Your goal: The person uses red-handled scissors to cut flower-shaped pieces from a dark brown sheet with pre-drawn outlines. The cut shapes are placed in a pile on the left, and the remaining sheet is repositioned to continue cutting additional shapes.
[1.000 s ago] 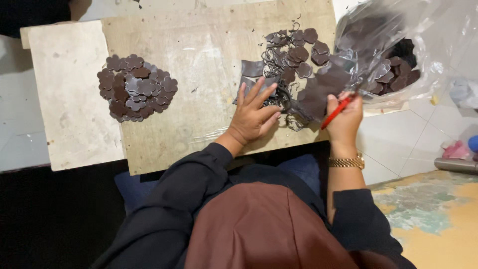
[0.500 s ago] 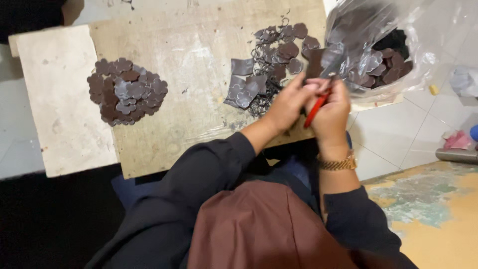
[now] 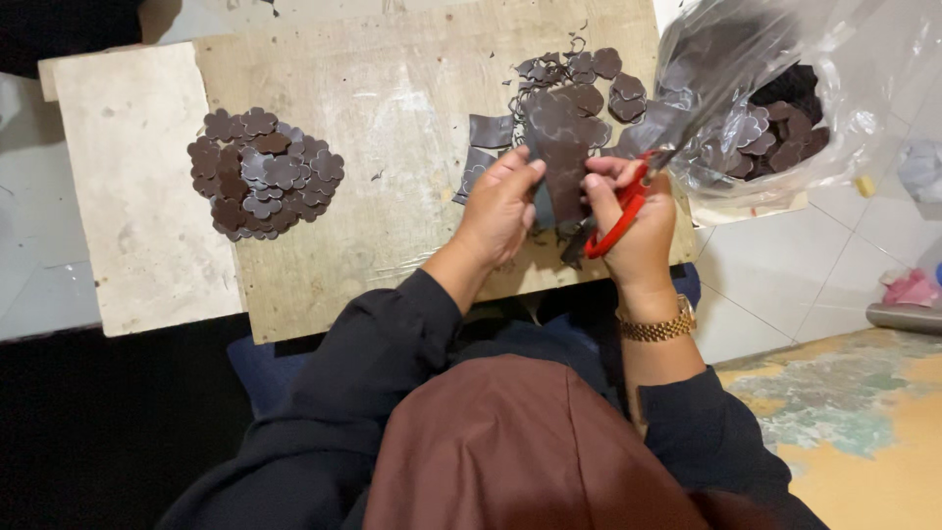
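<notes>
Nearest the viewer: dark sleeves and a gold wristwatch (image 3: pixel 655 325) on the right wrist. Left hand (image 3: pixel 502 204), fingers closed, pinches the lower left edge of a dark brown strip (image 3: pixel 561 162) of flower-shaped outlines, held just above the counter (image 3: pixel 392 108). Right hand (image 3: pixel 636 228), fingers wrapped through the handles of red scissors (image 3: pixel 618 211), also steadies the strip's right edge with the thumb. Behind the hands: loose brown flower cut-outs and trimmings (image 3: pixel 579 83) on the wooden counter. Left, well apart: a heap of finished flower pieces (image 3: pixel 263 175). Far right: a clear plastic bag (image 3: pixel 775 108) holding more brown pieces, beside the counter's edge.
</notes>
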